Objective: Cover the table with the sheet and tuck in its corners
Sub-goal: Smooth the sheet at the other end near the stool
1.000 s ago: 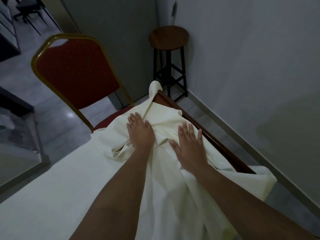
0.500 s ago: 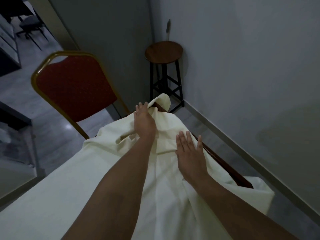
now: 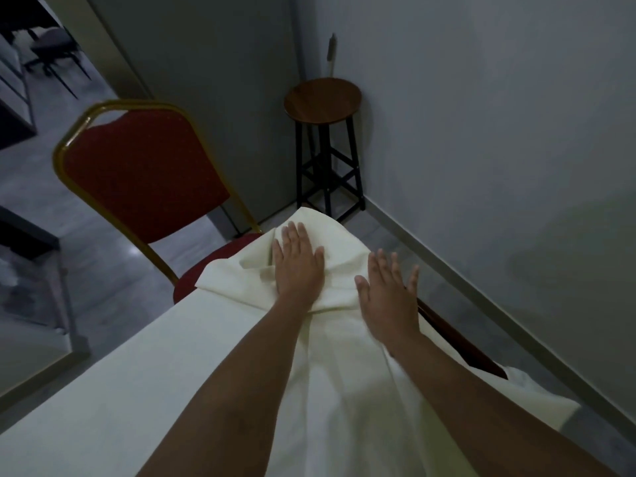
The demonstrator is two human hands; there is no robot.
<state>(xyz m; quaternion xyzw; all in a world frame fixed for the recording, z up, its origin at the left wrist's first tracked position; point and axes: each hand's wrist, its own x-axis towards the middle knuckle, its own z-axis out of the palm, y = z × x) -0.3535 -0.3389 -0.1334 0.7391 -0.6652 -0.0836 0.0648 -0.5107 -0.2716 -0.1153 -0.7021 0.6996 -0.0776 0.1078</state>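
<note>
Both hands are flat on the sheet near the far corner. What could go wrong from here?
The cream fabric sheet is bunched in folds under the left hand; pressing may set creases. The dark wooden table edge shows bare beside the right hand; that side might end up uncovered. The red padded chair with a gold frame stands close, so the loose fold may snag on its seat.
</note>
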